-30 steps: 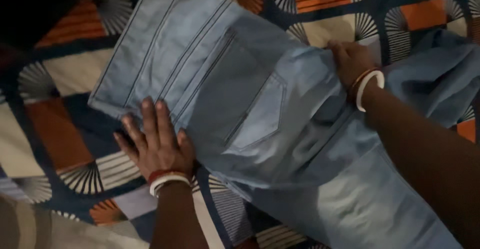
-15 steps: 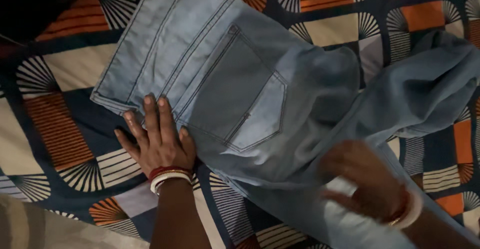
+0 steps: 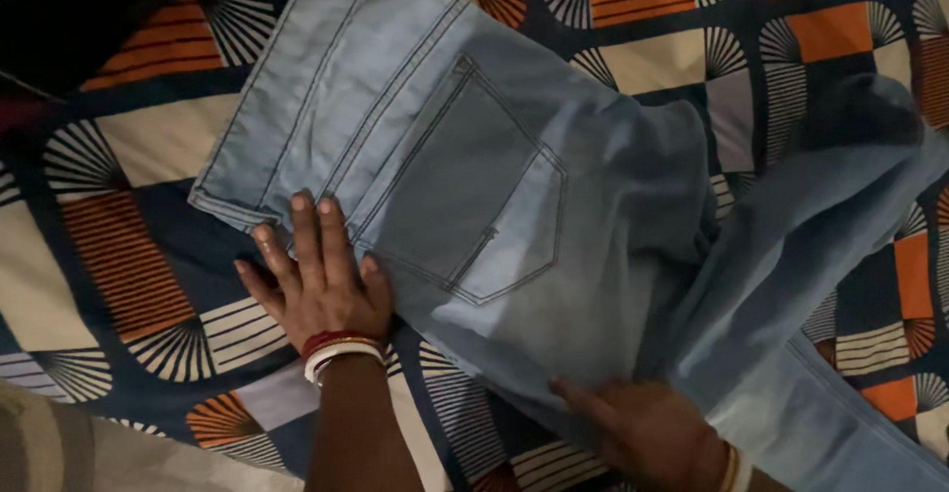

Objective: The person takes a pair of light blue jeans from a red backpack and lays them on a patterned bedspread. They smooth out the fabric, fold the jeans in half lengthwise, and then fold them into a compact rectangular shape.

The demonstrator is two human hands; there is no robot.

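The right hand [image 3: 647, 428] has swung down from the far side of the jeans [image 3: 494, 205] and now sits at the near edge of the denim, at about 5 o'clock in the view, while the left hand [image 3: 316, 274] has barely budged. The loose trouser leg [image 3: 820, 235] that was bunched up at 3 o'clock now drapes flatter, running down toward 4 o'clock.

Left hand is pressed flat, palm down, fingers spread fairly wide, fingertips resting on the waistband corner of the jeans, heel of the hand on the bedsheet [image 3: 129, 255]. It holds nothing, just pins the cloth. Red and white bangles [image 3: 341, 346] circle that wrist.

Right hand lies low on the fabric's edge, forefinger stretched out toward 9 o'clock and touching the denim; the other fingers are dim, and whether they pinch the cloth cannot be told. A pale bangle shows at that wrist, right on the bottom edge.

The light blue jeans lie across the middle of the patterned sheet, back side up, waistband at 11 o'clock, a stitched back pocket [image 3: 474, 200] dead centre. The sheet carries orange, cream and navy blocks with fan shapes.
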